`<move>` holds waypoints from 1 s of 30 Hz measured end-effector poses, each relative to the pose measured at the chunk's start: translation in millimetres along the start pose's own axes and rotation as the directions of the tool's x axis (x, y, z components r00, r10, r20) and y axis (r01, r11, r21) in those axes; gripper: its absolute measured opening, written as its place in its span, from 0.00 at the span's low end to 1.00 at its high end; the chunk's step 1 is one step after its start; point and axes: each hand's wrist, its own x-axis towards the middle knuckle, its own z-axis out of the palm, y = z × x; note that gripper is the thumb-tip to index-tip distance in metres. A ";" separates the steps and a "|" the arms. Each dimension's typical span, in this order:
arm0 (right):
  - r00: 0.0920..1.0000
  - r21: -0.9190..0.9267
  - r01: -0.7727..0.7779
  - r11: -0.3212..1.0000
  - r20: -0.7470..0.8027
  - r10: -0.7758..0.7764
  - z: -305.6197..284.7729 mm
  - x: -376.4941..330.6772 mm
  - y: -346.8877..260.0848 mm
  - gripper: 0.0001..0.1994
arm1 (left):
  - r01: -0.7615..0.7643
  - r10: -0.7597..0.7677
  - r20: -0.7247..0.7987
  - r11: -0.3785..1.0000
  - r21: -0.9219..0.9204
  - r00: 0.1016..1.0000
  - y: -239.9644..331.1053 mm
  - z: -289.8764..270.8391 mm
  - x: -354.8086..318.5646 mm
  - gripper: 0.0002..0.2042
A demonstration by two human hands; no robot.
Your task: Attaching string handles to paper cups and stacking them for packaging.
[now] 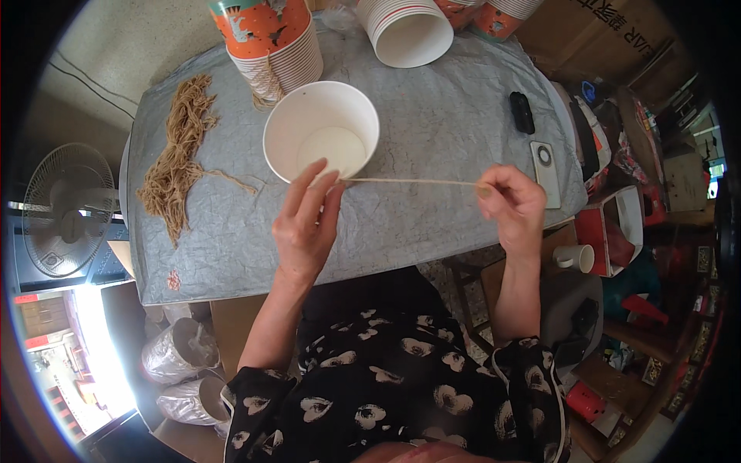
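A white paper bucket (278, 133) lies tilted on the table, its open mouth toward me. My left hand (302, 224) pinches its near rim, fingertips partly over the mouth. A thin beige cord (413, 181) runs taut from that rim, at my left fingertips, to my right hand (512, 204). My right hand is closed, its thumb and fingers pinching the cord's end. Whether the cord passes through the rim is hidden by my left fingers. A bundle of beige cords (179, 154) lies to the left, one strand trailing toward the bucket.
A stack of orange-patterned paper buckets (278, 62) stands behind, with another white stack (413, 38) lying farther right. A black case (522, 113) and a white phone (545, 174) rest at the right of the grey-covered table (440, 116). A fan (68, 208) stands left; a mug (575, 258) sits right.
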 end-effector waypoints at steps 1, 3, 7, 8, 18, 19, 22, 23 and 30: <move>1.000 -0.005 0.003 1.000 -0.011 -0.003 -4.7 3.5 12.3 0.07 | -0.032 0.033 0.028 0.999 -0.038 0.999 2.9 4.7 -2.6 0.10; 0.999 -0.224 -0.036 0.974 -0.027 0.031 -9.4 13.4 45.7 0.11 | -0.322 0.326 0.112 0.945 -0.047 0.939 -1.5 19.6 -12.6 0.11; 0.981 -0.175 -0.186 0.967 0.020 0.193 -20.7 10.8 116.1 0.13 | -0.141 0.244 0.485 0.961 -0.240 0.840 -13.2 87.5 -17.2 0.12; 0.975 -0.114 -0.222 0.968 -0.021 0.221 -20.2 7.4 123.5 0.12 | -0.157 0.243 0.425 0.961 -0.229 0.872 -25.3 112.5 -10.0 0.13; 0.989 -0.269 -0.145 0.952 -0.061 0.134 -18.9 2.9 141.4 0.07 | 0.059 -0.056 0.071 0.998 -0.038 0.996 -89.5 250.6 90.2 0.13; 0.990 -0.264 -0.139 0.954 -0.067 0.126 -19.7 3.3 140.7 0.07 | 0.090 -0.083 0.077 0.992 -0.094 0.994 -91.3 254.0 91.4 0.12; 0.991 -0.299 -0.134 0.945 -0.057 0.123 -19.8 4.2 138.0 0.06 | 0.149 -0.135 0.105 0.978 -0.143 0.985 -91.5 255.9 97.4 0.10; 0.991 -0.298 -0.136 0.945 -0.047 0.128 -19.7 4.7 137.7 0.06 | 0.173 -0.156 0.121 0.975 -0.138 0.980 -91.3 255.3 99.8 0.09; 0.993 -0.257 -0.116 0.959 -0.062 0.104 -14.9 4.4 143.7 0.06 | 0.033 -0.032 0.044 0.999 -0.022 0.999 -91.6 247.1 92.7 0.04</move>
